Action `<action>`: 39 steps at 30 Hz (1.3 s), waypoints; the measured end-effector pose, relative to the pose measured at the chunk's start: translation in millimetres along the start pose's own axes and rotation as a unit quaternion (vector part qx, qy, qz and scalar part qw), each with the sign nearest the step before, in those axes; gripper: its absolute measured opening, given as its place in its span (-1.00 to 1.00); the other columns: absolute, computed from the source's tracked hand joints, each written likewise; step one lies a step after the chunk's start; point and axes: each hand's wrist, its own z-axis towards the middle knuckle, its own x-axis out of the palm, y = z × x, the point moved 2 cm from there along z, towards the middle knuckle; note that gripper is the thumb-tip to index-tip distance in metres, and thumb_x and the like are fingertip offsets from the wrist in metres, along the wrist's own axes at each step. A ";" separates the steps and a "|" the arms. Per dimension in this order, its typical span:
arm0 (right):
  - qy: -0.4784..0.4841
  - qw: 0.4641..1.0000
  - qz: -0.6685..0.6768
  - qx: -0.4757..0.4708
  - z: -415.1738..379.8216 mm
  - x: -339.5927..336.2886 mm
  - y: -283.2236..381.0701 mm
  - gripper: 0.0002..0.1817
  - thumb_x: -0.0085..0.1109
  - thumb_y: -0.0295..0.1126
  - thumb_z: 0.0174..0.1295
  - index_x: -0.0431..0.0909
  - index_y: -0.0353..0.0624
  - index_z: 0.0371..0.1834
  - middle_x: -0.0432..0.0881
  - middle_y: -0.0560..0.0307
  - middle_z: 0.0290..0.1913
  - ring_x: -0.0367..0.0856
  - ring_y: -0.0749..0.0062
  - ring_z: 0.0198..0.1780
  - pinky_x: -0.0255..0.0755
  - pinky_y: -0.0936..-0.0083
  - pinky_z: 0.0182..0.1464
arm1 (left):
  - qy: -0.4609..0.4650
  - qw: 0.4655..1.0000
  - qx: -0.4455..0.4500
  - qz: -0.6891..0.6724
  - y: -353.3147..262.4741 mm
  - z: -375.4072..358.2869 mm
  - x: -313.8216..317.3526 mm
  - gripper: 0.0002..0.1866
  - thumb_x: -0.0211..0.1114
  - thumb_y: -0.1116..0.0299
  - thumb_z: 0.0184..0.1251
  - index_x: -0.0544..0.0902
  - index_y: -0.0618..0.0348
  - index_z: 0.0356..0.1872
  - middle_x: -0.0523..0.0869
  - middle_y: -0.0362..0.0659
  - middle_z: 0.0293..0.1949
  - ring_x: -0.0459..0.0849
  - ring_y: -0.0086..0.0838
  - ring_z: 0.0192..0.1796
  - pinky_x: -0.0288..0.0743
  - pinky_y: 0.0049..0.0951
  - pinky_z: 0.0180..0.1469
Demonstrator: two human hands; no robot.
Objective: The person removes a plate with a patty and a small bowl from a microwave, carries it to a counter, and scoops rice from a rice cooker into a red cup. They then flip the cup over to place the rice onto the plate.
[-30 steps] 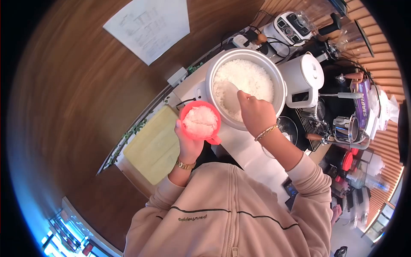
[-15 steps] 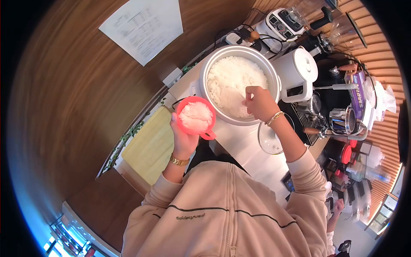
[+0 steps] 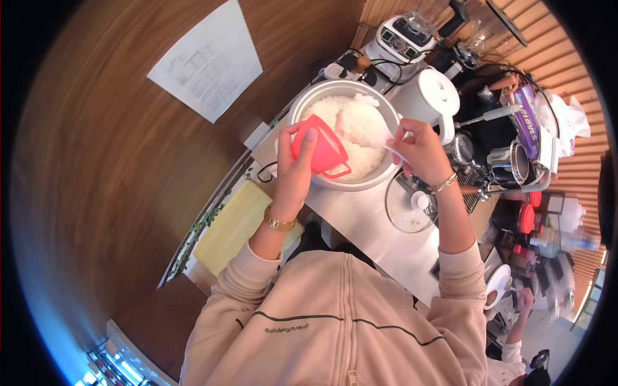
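My left hand (image 3: 295, 174) is closed around a red plastic cup (image 3: 317, 147) with a loop handle. The cup is tilted over the rice cooker (image 3: 297, 108), its opening turned toward the rice; how much it holds is hidden. In my right hand (image 3: 421, 153) is the white handle of a rice paddle (image 3: 396, 154), pinched at the cooker's right rim. A big mound of white rice (image 3: 368, 123) covers the paddle's blade, above the cooked rice (image 3: 364, 165) in the pot.
A glass lid (image 3: 407, 217) with a white knob lies on the counter near the cooker. Behind it stand a white kettle (image 3: 432, 93) and a blender base (image 3: 404, 40). A yellow board (image 3: 232, 225) is at left. Another person's hand (image 3: 526, 300) shows at lower right.
My left hand has moved the cup up over the cooker and tipped it toward the rice. My right hand has shifted right, lifting the paddle with a heap of rice.
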 end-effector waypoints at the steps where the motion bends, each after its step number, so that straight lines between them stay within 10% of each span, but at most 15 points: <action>1: -0.006 1.000 -0.001 -0.001 -4.6 2.5 3.3 -0.82 0.17 -0.49 0.14 0.38 -0.28 -0.53 0.59 0.06 -0.65 0.41 0.58 -0.78 0.23 0.63 -0.76 | 0.022 0.999 0.022 0.017 2.2 3.4 4.9 -0.54 0.14 0.05 0.40 0.31 0.16 0.10 0.53 -0.06 0.02 0.61 -0.44 -0.01 0.66 -0.43 -0.14; 10: -0.189 0.931 -0.272 -0.154 -32.7 23.1 14.4 -0.84 0.16 -0.45 0.11 0.41 -0.23 -0.28 0.57 -0.18 -0.58 0.60 -0.16 -0.48 0.50 0.20 -0.45 | 0.023 1.000 0.008 0.012 14.2 9.5 38.2 -0.57 0.01 0.00 0.46 0.28 0.14 0.06 0.50 -0.04 0.05 0.62 -0.28 0.02 0.66 -0.25 -0.07; 18: -0.192 0.868 -0.424 -0.175 -40.4 28.7 20.4 -0.80 0.08 -0.49 0.02 0.41 -0.08 -0.24 0.59 0.03 -0.53 0.64 0.09 -0.53 0.47 0.28 -0.57 | 0.097 0.994 -0.006 -0.055 21.3 15.6 34.2 -0.54 0.05 0.01 0.44 0.25 0.12 0.12 0.44 0.00 0.13 0.57 -0.24 0.12 0.65 -0.22 -0.01; 39: -0.265 0.907 -0.264 -0.191 -28.9 56.6 -5.9 -0.53 0.15 -0.55 -0.01 0.55 0.11 0.04 0.56 0.13 -0.52 0.58 0.20 -0.55 0.46 0.34 -0.52 | 0.072 0.997 0.009 -0.011 14.7 40.9 29.6 -0.54 0.01 -0.01 0.45 0.27 0.14 0.10 0.49 -0.01 0.06 0.62 -0.29 0.04 0.70 -0.27 -0.11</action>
